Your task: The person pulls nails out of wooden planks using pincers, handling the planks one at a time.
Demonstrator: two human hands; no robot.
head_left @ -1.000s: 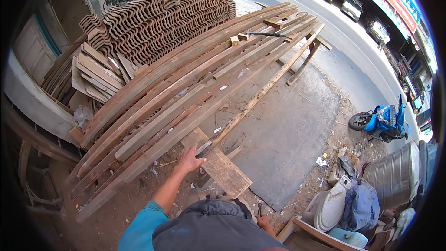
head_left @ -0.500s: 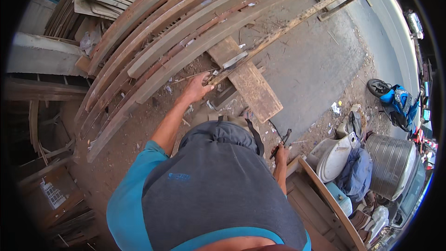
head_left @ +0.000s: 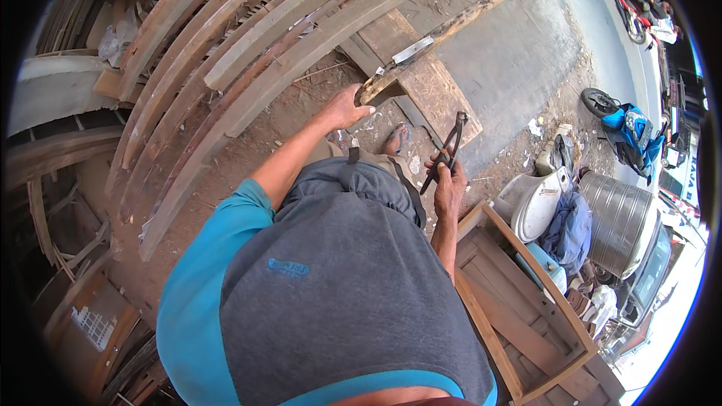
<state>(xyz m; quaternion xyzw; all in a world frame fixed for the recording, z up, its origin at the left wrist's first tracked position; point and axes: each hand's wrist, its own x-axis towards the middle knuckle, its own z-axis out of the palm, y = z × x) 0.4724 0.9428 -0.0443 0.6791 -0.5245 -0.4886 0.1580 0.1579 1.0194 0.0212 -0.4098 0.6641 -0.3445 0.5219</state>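
My left hand (head_left: 347, 110) is closed round the near end of a long, rough wooden beam (head_left: 481, 9), thumb against its side. The beam slants away to the upper right and crosses over a short, wide plank (head_left: 442, 98). A pale flat strip (head_left: 412, 50) lies on the beam, near where it crosses the plank. In my right hand (head_left: 449, 184) is a pair of dark pincers (head_left: 454, 140), gripped by the handles with the head pointing up. The pincers' head appears in front of the plank's near end, apart from the beam.
Several long timbers (head_left: 301, 68) fill the left side. At the right are a wooden frame (head_left: 538, 282), a white toilet bowl (head_left: 530, 203), a ribbed metal drum (head_left: 618, 213) and a blue motorbike (head_left: 630, 135). My sandalled foot (head_left: 398, 140) stands on littered ground.
My right hand has risen with the pincers, bringing them nearer the plank. My left hand still holds the beam's end, now with its thumb stretched along it. The whole view has shifted.
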